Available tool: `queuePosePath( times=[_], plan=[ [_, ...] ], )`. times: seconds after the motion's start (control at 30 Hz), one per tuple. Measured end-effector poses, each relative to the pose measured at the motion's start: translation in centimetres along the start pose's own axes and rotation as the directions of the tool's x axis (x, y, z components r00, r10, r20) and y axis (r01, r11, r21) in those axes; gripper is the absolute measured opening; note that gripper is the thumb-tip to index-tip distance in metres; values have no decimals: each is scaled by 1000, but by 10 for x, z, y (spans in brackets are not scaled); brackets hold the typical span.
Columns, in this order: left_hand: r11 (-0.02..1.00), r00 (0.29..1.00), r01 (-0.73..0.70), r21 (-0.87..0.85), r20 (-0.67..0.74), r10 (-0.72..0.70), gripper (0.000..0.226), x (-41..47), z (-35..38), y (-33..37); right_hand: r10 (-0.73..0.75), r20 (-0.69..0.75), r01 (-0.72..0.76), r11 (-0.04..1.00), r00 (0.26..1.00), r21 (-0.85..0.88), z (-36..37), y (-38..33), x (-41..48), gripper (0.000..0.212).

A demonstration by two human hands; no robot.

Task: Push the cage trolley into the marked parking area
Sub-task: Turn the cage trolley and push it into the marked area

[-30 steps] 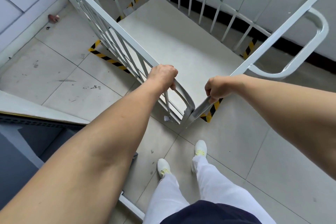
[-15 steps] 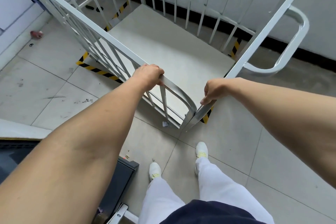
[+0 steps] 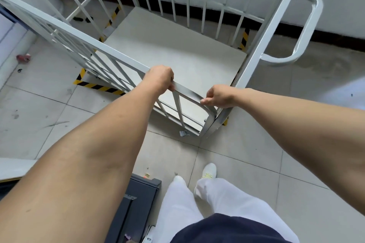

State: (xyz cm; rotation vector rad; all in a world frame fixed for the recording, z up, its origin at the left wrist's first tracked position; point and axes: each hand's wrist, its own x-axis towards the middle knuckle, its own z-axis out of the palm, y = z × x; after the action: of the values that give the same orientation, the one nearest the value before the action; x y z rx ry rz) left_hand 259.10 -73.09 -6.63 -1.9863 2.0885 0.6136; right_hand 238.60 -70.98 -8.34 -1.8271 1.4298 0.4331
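Observation:
A white cage trolley [image 3: 177,45] with barred sides and a flat pale deck stands in front of me against the wall. My left hand [image 3: 160,79] grips the top rail of its near barred side. My right hand [image 3: 219,97] grips the rounded near corner of that rail, where it meets the right-hand frame. Yellow-and-black marking tape [image 3: 98,86] lies on the floor under and beside the trolley, with more tape [image 3: 244,39] showing by the wall behind the deck.
A white wall with a dark skirting [image 3: 325,33] runs behind the trolley. A curved handle [image 3: 308,25] juts from the trolley's right frame. A dark flat object [image 3: 138,199] lies on the tiles by my feet. A small red item [image 3: 23,57] sits far left.
The trolley has rolled away from me toward the wall. My right hand has shifted from the right frame bar to the rounded corner of the rail. I have stepped forward.

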Motion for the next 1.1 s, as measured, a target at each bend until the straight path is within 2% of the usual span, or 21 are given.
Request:
queuePosePath(
  times=[0.23,0.37,0.63,0.7,1.1],
  plan=[
    [1000,999,29,-1,-21,-29,20,7,1,-3,-28,77,30,999,997,-37,-3,0,5,53],
    [999,999,38,-10,7,-38,23,7,-2,0,-30,70,34,998,997,-50,0,0,7,44],
    [1000,1000,19,19,18,-19,17,4,-6,4,-5,70,14,990,998,-137,0,-9,6,43],
    [1000,1000,21,1,14,-21,11,4,-6,3,7,80,6,986,997,-167,-1,-11,6,45],
    [994,998,58,-94,-16,-60,20,4,-3,2,49,134,-8,957,990,-290,-9,-23,9,51]
  ],
)
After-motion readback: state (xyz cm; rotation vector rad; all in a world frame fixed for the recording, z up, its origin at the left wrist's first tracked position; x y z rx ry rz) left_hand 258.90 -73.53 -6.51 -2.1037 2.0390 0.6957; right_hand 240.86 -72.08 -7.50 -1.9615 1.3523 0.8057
